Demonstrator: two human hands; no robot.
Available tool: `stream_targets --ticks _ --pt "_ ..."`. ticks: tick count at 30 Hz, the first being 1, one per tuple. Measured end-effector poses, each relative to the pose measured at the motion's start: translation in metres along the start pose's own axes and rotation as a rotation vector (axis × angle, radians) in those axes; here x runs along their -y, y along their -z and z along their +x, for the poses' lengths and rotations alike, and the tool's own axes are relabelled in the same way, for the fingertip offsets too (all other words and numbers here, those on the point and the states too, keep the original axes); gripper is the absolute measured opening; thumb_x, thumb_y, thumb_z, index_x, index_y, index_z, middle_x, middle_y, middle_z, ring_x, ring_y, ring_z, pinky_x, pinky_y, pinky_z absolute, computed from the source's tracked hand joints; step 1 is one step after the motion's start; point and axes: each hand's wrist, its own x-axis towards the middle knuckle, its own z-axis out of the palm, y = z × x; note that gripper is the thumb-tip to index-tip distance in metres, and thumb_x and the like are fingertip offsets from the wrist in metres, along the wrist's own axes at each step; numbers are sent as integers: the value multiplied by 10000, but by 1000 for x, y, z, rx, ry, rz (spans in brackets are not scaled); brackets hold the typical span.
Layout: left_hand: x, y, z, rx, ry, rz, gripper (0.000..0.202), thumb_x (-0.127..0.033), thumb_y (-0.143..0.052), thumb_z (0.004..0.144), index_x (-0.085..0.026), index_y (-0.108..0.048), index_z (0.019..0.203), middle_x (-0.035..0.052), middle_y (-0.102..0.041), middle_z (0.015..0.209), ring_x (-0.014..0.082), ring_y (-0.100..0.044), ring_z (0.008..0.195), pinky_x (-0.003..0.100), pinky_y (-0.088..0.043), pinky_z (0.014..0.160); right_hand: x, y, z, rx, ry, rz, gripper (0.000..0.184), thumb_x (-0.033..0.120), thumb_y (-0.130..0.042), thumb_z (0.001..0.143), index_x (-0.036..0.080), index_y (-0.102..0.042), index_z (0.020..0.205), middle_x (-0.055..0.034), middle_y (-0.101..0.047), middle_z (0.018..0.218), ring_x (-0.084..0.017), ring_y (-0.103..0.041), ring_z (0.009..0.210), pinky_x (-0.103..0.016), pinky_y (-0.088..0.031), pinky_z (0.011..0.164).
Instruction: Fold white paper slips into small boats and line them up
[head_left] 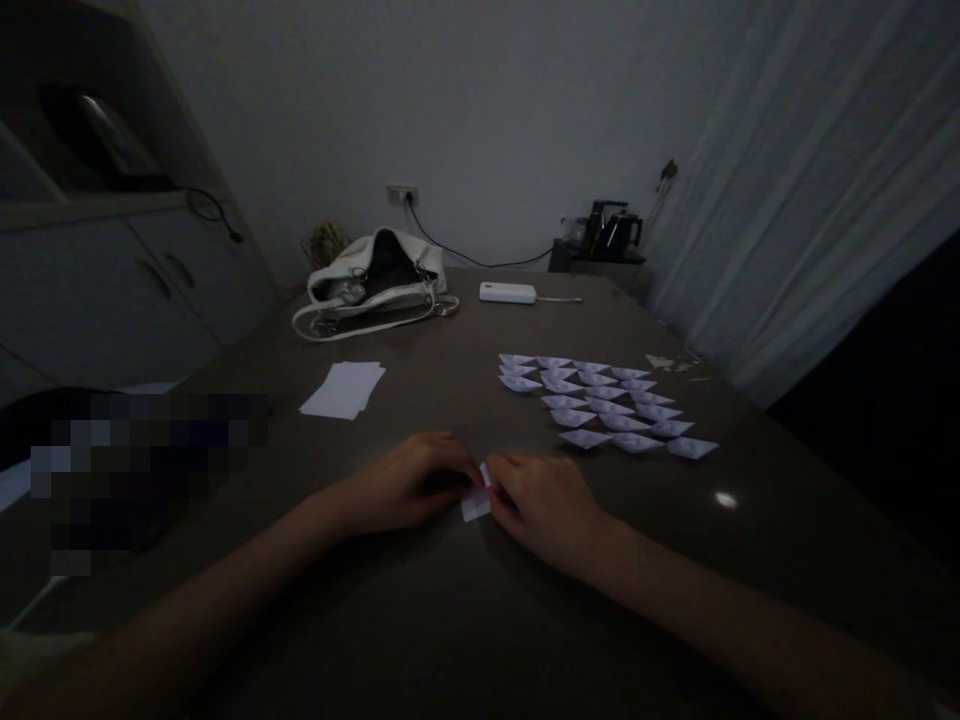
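Between my two hands is a small folded piece of white paper (475, 505), held low over the near middle of the table. My left hand (416, 482) pinches it from the left, thumb and fingertips closed at its upper edge. From the other side my right hand (551, 502) grips it, fingers curled and pressed together. Parts of the paper are hidden behind the fingers. Several folded paper boats (626, 422) stand in rows to the right, beyond my right hand. A stack of white paper sheets (343, 390) lies beyond my left hand.
A white handbag (375, 280) lies at the back left of the brown table (450, 370). Right of it is a white power bank (508, 293) with a short cable. Paper scraps (671, 363) lie near the right edge. Something pixelated (150, 470) covers the left side.
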Motion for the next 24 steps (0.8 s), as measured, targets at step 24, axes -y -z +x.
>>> stream_targets --ticks 24 --pt "-2 2 2 -48 87 -17 258 -85 -543 815 -191 -612 1040 48 -640 987 188 -600 920 305 -450 820 17 -8 5 16 36 -40 120 236 -495 887 179 -601 893 -56 -713 796 -183 -667 660 -251 -326 505"
